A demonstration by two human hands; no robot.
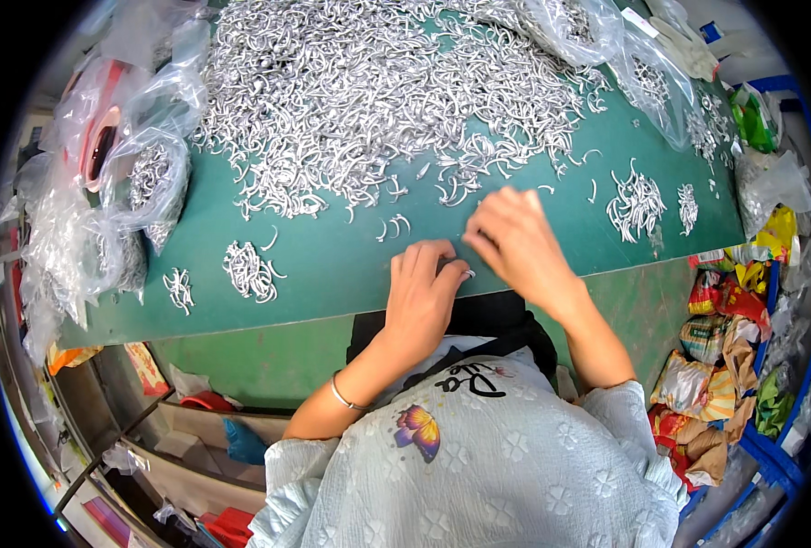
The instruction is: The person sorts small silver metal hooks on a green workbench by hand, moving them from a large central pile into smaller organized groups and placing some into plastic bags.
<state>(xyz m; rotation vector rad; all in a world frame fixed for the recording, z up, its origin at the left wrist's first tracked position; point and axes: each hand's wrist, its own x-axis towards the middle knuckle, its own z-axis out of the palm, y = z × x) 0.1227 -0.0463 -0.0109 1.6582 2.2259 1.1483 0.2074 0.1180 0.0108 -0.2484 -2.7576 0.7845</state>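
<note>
Near the front edge of the green table, my left hand (421,285) is closed, with a small silver-white curved piece (469,273) showing at its thumb and fingertips. My right hand (515,239) is up and to the right of it, its fingers curled in and slightly blurred; whatever they hold is hidden. A few loose curved pieces (394,226) lie on the table beyond my left hand. Farther back spreads a big heap of the same silver curved pieces (360,100), its near edge just past my right hand.
Small piles of pieces lie at left (252,271) and right (637,205). Clear plastic bags (157,183) with pieces crowd the table's left end, beside a red-rimmed object (102,146). More bags (657,87) lie at the far right. Colourful packages (698,384) fill a blue rack (771,447) on the right.
</note>
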